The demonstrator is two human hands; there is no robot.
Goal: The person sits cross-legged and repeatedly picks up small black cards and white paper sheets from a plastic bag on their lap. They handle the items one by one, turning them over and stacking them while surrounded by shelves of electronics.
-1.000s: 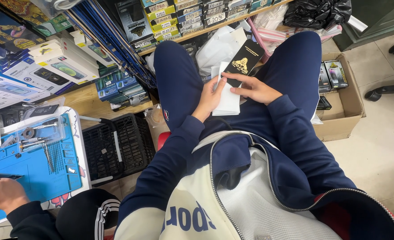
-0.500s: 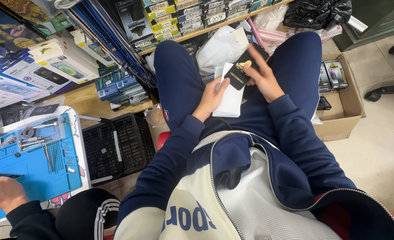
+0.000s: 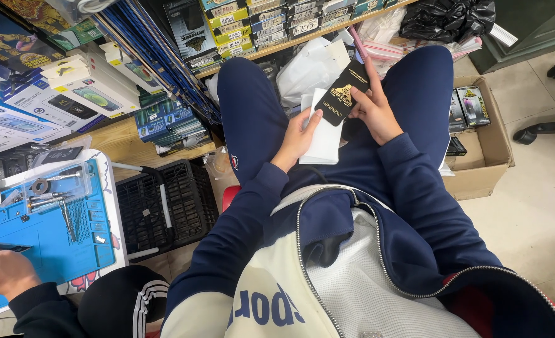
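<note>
I sit with my knees apart in dark blue trousers. My left hand (image 3: pixel 297 136) grips a white flat packet (image 3: pixel 323 134) resting over my lap. My right hand (image 3: pixel 371 109) holds a slim black box with a gold emblem (image 3: pixel 341 94), lifted and tilted above the white packet, its lower end touching my left fingers.
A cardboard box (image 3: pixel 487 144) with small packaged items stands on the floor to the right. Shelves of boxed goods (image 3: pixel 71 94) fill the left and back. A black crate (image 3: pixel 164 206) sits by my left leg. Another person's hand (image 3: pixel 2 272) rests on a blue work mat (image 3: pixel 52 238) with tools.
My right hand has raised the black box from my lap and tilted it up over the white packet. My left hand stays on the white packet.
</note>
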